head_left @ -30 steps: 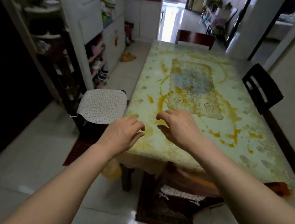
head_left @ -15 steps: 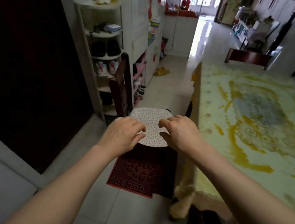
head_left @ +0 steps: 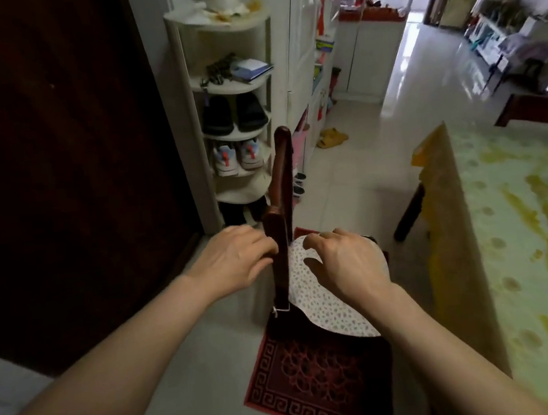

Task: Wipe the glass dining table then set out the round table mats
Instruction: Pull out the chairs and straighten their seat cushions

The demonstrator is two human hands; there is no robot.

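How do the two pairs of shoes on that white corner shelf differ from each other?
The black pair sits one shelf above the white pair. The black pair is plain and dark all over; the white pair has red and pale blue markings. The black pair looks low and slip-on, the white pair bulkier, like sneakers. Both stand side by side on the corner shelf.

View swung left, off the table and onto the chair

The dining table [head_left: 525, 245], central a second ago, now fills only the right edge; the wooden chair [head_left: 282, 213] with its spotted round cushion [head_left: 326, 304] sits mid-frame; the left hand [head_left: 234, 264] has reached the chair back; the right hand [head_left: 345, 264] has moved from above the tabletop to over the cushion, fingers curled.
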